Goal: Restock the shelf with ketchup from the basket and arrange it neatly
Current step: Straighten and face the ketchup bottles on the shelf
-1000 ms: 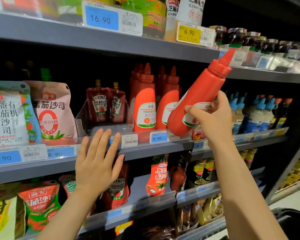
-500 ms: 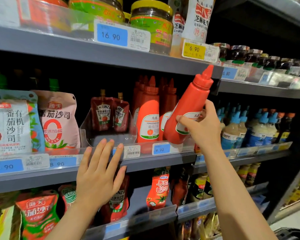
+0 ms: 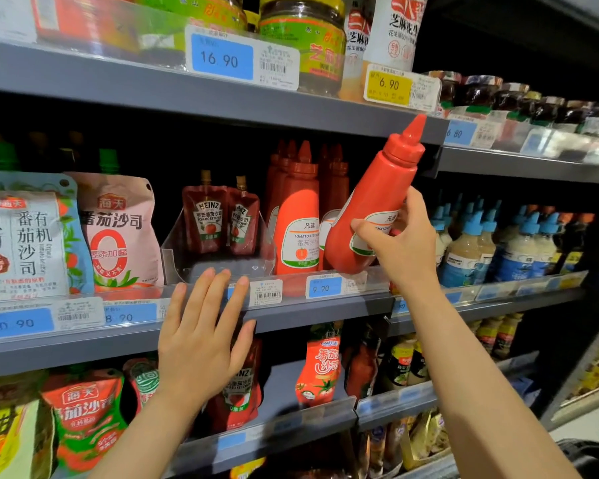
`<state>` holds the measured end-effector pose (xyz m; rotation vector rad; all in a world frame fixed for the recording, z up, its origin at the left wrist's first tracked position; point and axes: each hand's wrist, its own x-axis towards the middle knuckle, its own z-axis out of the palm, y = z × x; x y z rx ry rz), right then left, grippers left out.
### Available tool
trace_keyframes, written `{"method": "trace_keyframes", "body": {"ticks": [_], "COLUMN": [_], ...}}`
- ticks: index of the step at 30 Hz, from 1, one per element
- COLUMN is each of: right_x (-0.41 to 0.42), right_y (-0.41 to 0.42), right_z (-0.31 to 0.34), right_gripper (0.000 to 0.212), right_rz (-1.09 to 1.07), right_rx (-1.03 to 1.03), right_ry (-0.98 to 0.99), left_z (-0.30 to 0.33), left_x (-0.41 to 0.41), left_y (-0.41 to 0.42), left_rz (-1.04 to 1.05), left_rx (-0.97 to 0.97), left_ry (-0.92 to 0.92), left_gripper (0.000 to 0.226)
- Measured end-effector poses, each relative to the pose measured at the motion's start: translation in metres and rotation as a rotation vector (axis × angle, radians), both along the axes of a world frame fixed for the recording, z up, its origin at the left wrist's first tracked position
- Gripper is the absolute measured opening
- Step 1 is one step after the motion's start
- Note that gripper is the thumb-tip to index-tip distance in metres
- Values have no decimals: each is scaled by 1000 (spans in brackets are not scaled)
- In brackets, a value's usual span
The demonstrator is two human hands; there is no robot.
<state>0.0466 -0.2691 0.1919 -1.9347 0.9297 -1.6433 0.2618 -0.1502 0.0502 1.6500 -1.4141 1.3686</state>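
Ketchup bottle (image 3: 374, 216), gripped low by the right hand (image 3: 405, 243), has dropped from mid-air to the shelf lip (image 3: 325, 305) beside the standing bottles (image 3: 300, 216), nearly placed, while the flat-fingered left hand (image 3: 201, 333) waits lower-left.
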Motion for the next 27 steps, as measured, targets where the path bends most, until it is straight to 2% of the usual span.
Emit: {"method": "trace_keyframes", "body": {"ticks": [7,12,19,27], "right_x": [-2,1,1,2], "right_y": [-3,-6,-13,-17], "right_z": [-5,-12,-14,-15], "right_gripper": [61,60,66,55], "right_rz": [0,36,41,38], "right_rx": [-31,-33,-30,32], "right_ry": [-127,-145,-42,141], "left_z": [2,0,1,3], "left_x": [0,1,-1,-9], "left_y": [0,-2,0,2], "left_rz": [-24,-19,-22,-39], "left_rx": [-5,-11,-2,1], "left_ry": [6,2,21,84], "left_gripper": [51,50,50,46]}}
